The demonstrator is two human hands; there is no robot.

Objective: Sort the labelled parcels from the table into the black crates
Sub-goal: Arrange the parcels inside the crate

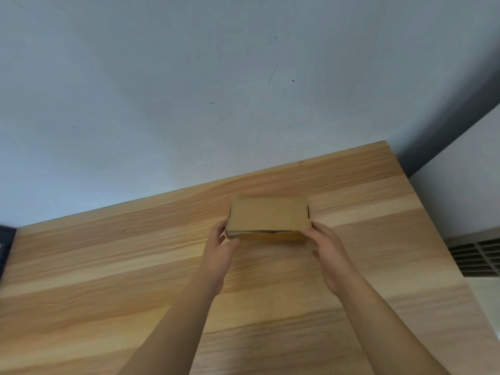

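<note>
A small brown cardboard parcel (267, 216) lies flat on the wooden table (135, 266), toward its far right part. No label shows on its top face. My left hand (220, 251) grips the parcel's left near corner, and my right hand (328, 250) holds its right near corner. Both forearms reach in from the bottom of the view. Whether the parcel is lifted off the wood or resting on it I cannot tell.
A dark object (6, 244), perhaps a black crate, peeks in at the left edge. A grey wall (189, 90) rises behind the table. At the right stand a white surface (460, 190) and a vent grille (479, 257).
</note>
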